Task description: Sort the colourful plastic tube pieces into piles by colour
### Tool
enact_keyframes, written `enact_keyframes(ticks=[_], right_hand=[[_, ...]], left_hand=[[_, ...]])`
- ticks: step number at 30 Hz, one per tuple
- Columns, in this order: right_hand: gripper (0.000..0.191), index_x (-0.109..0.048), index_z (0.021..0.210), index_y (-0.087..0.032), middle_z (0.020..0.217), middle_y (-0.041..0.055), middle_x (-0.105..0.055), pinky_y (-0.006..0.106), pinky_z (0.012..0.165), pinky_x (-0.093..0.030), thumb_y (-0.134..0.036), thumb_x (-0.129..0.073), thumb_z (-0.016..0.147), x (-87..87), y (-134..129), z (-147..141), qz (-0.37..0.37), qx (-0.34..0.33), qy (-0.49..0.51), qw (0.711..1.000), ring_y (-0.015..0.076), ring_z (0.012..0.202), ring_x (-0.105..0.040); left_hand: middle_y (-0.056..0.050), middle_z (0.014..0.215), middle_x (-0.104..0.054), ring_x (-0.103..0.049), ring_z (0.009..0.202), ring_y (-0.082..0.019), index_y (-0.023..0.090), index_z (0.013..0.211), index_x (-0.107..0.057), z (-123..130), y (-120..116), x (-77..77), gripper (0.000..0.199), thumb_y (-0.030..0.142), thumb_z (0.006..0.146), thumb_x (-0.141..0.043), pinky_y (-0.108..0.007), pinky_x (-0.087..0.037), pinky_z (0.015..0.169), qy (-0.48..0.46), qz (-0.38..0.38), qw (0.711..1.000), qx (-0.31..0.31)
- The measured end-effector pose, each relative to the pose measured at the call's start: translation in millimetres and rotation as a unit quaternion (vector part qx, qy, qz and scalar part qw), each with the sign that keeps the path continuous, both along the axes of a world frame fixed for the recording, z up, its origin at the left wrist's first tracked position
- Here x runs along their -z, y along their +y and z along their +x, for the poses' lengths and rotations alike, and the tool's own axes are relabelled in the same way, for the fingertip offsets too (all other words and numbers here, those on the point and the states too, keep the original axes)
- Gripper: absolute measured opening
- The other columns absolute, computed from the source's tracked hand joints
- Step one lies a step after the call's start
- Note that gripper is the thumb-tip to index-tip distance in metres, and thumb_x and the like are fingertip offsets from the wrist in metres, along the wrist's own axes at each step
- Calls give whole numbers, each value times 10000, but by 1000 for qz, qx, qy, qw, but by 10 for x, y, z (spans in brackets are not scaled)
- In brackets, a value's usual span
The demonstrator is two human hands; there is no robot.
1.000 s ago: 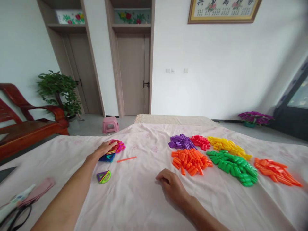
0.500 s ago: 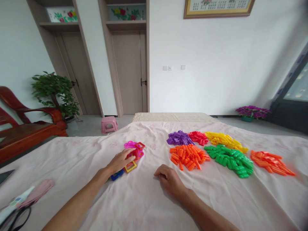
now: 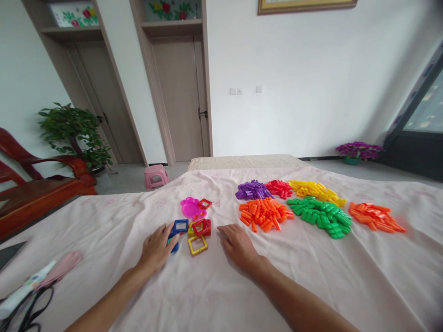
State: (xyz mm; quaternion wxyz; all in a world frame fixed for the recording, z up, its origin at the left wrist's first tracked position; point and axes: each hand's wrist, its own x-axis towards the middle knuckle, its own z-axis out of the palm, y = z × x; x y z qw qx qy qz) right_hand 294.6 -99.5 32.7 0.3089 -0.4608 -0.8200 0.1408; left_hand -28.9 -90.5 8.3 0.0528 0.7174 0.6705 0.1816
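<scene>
- Locate the blue square frame [image 3: 181, 221] on the cloth [image 3: 214, 295], at the left end of the group of plastic pieces, touching your left hand [image 3: 156, 245].
- Check your left fingers: index finger and thumb are apart, tips at the blue pieces. You cannot tell whether they press on them.
- Note more blue plastic [image 3: 175, 248] beside your left thumb, partly hidden.
- To the right, find the yellow square frame [image 3: 198, 252] and overlapping red frames [image 3: 208, 227].
- Beyond these, find the magenta tray [image 3: 190, 209] (scalloped edge), with 1 small red frame [image 3: 208, 204] at its right side.
- Your right hand [image 3: 238, 240] rests on the cloth just right of the group, holding nothing visible. Its index finger is extended, apart from the thumb.
- Farther right, identify 6 piles: purple [image 3: 254, 190], red [image 3: 278, 189], yellow [image 3: 316, 190], green [image 3: 321, 215] and 2 orange, 1 near [image 3: 266, 213] and 1 at far right [image 3: 375, 216].
</scene>
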Motion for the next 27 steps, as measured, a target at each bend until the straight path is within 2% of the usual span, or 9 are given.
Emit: enact_keyframes(ticks=[2,5,8,10,13,16,18,21,27], right_hand=[[342,-667,1208,-200,1106,82,-719,350,937,-425,-159,-539,893,-32,-34,-19,6,-16,-28,999,231,1049,-608],[321,-676,1158,-218,1041,64,-721,344,921,-393,-145,-558,868,-78,-81,-34,22,-29,-57,998,225,1033,-599],[348,-669,1157,-212,1059,75,-709,360,968,-355,-126,-578,833,-101,-103,-32,42,-38,-73,996,229,1076,-581],[349,-664,1159,-214,1079,77,-705,363,985,-345,-121,-572,836,-103,-107,-27,49,-54,-77,994,225,1084,-578],[357,-649,1190,-228,1135,73,-701,366,1017,-337,-125,-559,860,-96,-110,-24,55,-77,-67,993,220,1124,-571],[383,-632,1234,-241,1178,68,-698,378,1063,-319,-126,-555,877,-84,-117,-28,55,-91,-56,993,218,1175,-563],[366,-640,1218,-236,1158,65,-706,371,1054,-336,-120,-550,883,-74,-119,-33,48,-89,-55,993,212,1147,-581],[344,-652,1192,-214,1124,68,-715,350,1003,-382,-112,-548,881,-60,-116,-35,38,-81,-53,995,207,1091,-605],[248,-701,1086,-220,1149,52,-720,346,998,-408,-142,-521,935,-61,-109,-28,39,-91,-33,995,195,1087,-619]], left_hand=[[-143,1511,-482,-407,1422,-268,201,1480,-445,160,55,-32,605,515,969,-365,-455,-295,1171,-50,13,998,36],[-112,1538,-455,-395,1431,-220,218,1488,-442,342,231,-166,587,505,985,-346,-376,-292,1188,-146,5,983,112],[-106,1521,-472,-403,1423,-220,218,1460,-487,496,354,-293,566,495,991,-332,-371,-295,1186,-192,-15,972,135],[-114,1527,-461,-348,1450,-279,235,1451,-508,628,331,-330,584,521,946,-442,-457,-261,1194,-148,0,980,133],[-122,1568,-407,-192,1493,-400,294,1452,-519,861,163,-314,715,545,799,-669,-616,-141,1177,-26,42,988,146],[-122,1591,-375,-190,1488,-426,309,1473,-491,1016,10,-275,743,476,782,-705,-655,-85,1157,35,60,983,169],[-111,1573,-410,-268,1468,-390,303,1469,-492,1015,-4,-265,649,401,844,-636,-632,-86,1167,44,71,982,171],[-89,1529,-478,-359,1431,-334,309,1427,-533,866,89,-263,551,307,878,-571,-598,-56,1187,48,90,982,161],[-57,1478,-545,-461,1374,-294,330,1394,-569,418,299,-316,601,229,802,-585,-577,-117,1191,-1,45,991,126]])
